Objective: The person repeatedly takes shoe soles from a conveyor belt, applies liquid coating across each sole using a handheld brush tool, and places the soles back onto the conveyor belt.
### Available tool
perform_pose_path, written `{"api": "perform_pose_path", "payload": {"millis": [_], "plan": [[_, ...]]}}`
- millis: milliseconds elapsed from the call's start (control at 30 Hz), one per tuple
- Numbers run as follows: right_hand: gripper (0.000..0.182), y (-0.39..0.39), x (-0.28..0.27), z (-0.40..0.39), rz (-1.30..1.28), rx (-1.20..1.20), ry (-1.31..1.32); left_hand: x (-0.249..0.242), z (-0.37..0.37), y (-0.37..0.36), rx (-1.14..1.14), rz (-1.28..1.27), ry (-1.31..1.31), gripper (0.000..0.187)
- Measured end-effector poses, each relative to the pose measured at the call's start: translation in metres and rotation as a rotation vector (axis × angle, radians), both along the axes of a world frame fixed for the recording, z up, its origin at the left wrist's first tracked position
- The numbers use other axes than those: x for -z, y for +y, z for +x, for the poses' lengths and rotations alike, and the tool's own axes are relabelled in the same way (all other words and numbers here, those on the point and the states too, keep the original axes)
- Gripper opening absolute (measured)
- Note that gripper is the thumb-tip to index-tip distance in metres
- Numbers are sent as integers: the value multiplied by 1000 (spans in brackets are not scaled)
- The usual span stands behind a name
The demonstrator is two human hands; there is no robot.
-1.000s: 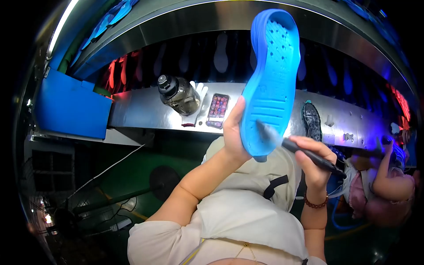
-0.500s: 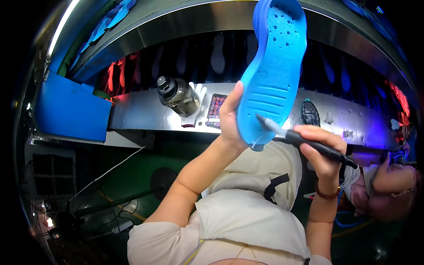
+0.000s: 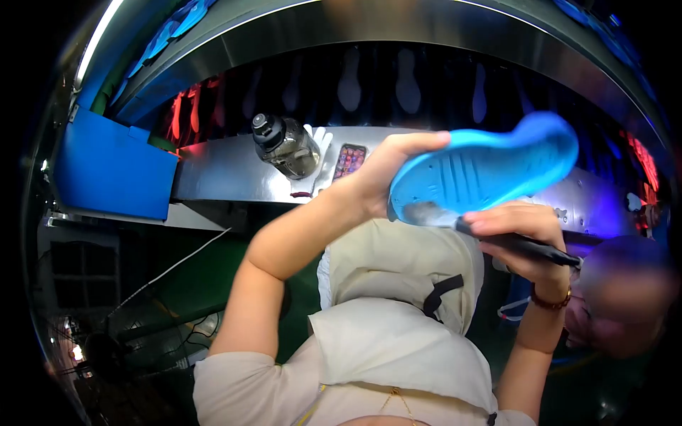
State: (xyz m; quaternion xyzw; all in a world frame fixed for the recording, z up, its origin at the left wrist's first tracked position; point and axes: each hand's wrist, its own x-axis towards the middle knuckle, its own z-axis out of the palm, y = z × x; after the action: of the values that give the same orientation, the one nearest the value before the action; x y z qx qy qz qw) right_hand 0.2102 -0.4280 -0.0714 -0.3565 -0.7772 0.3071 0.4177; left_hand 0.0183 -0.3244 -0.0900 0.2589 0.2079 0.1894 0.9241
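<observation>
You have a bright blue moulded rubber shoe sole [image 3: 490, 170] lying nearly level in the air, ribbed tread facing you, heel end at the left, with the pale tip of a black pen-like tool [image 3: 511, 243] touching that heel

Shoe factory line (soles [image 3: 408, 82] in steel conveyor oven [image 3: 398, 28])

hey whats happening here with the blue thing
A person holds a bright blue rubber shoe sole up in the left hand, lying roughly sideways, tread towards the camera. The right hand grips a black brush handle, its pale bristle tip touching the sole's heel end. Behind, a dark water bottle and a phone sit on a metal shelf.
</observation>
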Motion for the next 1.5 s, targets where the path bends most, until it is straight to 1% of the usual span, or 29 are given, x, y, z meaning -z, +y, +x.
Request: {"api": "perform_pose_path", "payload": {"millis": [67,100,133,200,233,267,333,367,400,467,533,633,667,733,800,867,933,1000,1067,1100,1133,1233,1267,1333,1367,1400,1433,1467,1500], "plan": [[20,-3,-14,5,-146,-153,-282,1,0,-1,135,88,204,43],[19,-6,-18,8,-100,-210,-318,-4,-3,-3,202,153,273,46],[19,-7,-17,10,-111,-208,-322,-5,-5,-4,206,144,266,46],[20,-8,-14,16,-143,-128,-114,-7,-6,-4,298,120,314,53],[22,-4,-10,17,-150,-122,-103,-10,-5,-6,292,182,423,60],[22,-6,-8,18,-153,-120,-113,-8,-6,-6,293,181,412,60],[22,-9,-6,20,-180,-215,-377,-5,-9,-4,353,360,513,64],[21,-10,-16,23,-195,-246,-504,-8,-11,-6,332,366,568,64],[21,-9,-15,27,-200,-237,-499,-6,-14,-5,344,365,569,64],[21,-1,-10,38,-184,-179,-198,-2,-17,-4,330,258,512,65],[22,1,0,46,-171,-161,-184,-7,-17,-8,313,343,517,66],[20,-2,2,58,-359,-129,-326,-9,-23,-8,289,393,529,63],[22,-5,0,59,-270,-52,-321,-4,-25,-6,247,334,441,62],[22,-10,1,45,-328,49,68,8,-24,-6,177,188,290,57],[20,-6,7,26,-336,103,93,25,-12,-12,93,-15,158,56],[17,2,34,38,-452,281,204,40,-10,-13,59,-70,96,58],[15,9,44,60,-243,458,279,42,-17,-13,80,-149,37,60],[15,17,59,68,-136,793,228,43,-16,-18,68,-153,24,61],[13,14,84,40,-1,917,157,53,-11,-16,72,-142,-50,61],[11,13,82,18,275,840,-59,61,-7,-13,32,-147,-10,60],[12,6,81,1,241,750,-9,65,-8,-10,-12,-159,33,59],[17,-22,39,-4,-292,337,127,50,-26,-7,-128,-62,65,58],[19,-27,36,8,-284,297,298,38,-37,-1,-148,-36,68,58],[24,-29,45,30,-135,378,721,6,-66,2,-312,292,-32,59],[24,-22,45,44,-78,427,677,-13,-78,12,-381,318,-110,60],[21,-13,42,54,-37,524,483,-33,-91,30,-442,345,-193,61],[20,-1,39,56,-85,541,450,-49,-101,52,-551,360,-224,60],[20,11,39,58,-132,561,416,-65,-111,74,-474,542,-348,60],[20,29,42,59,-143,559,411,-74,-129,134,-520,446,-629,60]]}}
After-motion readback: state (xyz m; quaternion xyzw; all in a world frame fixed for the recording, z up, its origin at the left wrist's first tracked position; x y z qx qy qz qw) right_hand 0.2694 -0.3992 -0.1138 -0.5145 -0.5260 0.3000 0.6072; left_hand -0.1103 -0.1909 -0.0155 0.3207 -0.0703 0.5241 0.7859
